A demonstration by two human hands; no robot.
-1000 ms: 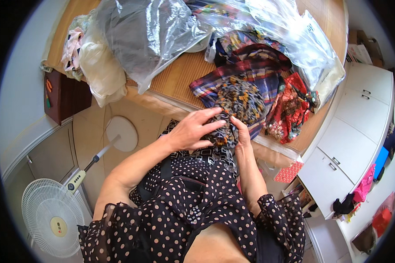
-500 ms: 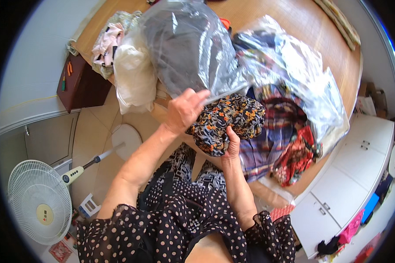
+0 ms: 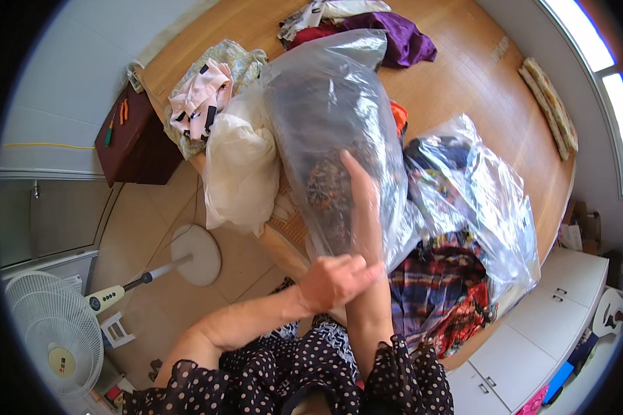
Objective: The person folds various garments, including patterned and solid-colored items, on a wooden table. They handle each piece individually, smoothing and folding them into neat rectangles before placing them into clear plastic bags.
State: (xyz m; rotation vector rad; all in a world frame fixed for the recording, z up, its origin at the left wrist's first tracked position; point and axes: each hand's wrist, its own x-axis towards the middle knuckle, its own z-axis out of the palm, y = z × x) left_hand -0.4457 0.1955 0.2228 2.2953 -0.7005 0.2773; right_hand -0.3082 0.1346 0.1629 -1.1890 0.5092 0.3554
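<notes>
A large clear plastic bag [image 3: 339,90] with dark contents lies over the table's near edge, its mouth toward me. My left hand [image 3: 339,282] is closed on the bag's rim, just over my right wrist. Inside the bag, seen through the film, my right hand [image 3: 362,190] holds a folded black floral cloth with orange flowers [image 3: 325,183], the thumb on top and the other fingers hidden. To the right, a second clear bag [image 3: 457,187] holds patterned clothes. Below it lie a dark plaid garment [image 3: 432,287] and a red floral cloth [image 3: 467,318].
A white bag [image 3: 239,173] and a pink garment [image 3: 204,97] lie at the left on the wooden table [image 3: 464,90]. Purple cloth [image 3: 401,40] is at the back. A standing fan [image 3: 55,339] is on the left, white cabinets [image 3: 533,325] on the right.
My right hand has carried the floral cloth from in front of the bag into it. My left hand has come down to my right wrist with the bag's rim. The view has shifted.
</notes>
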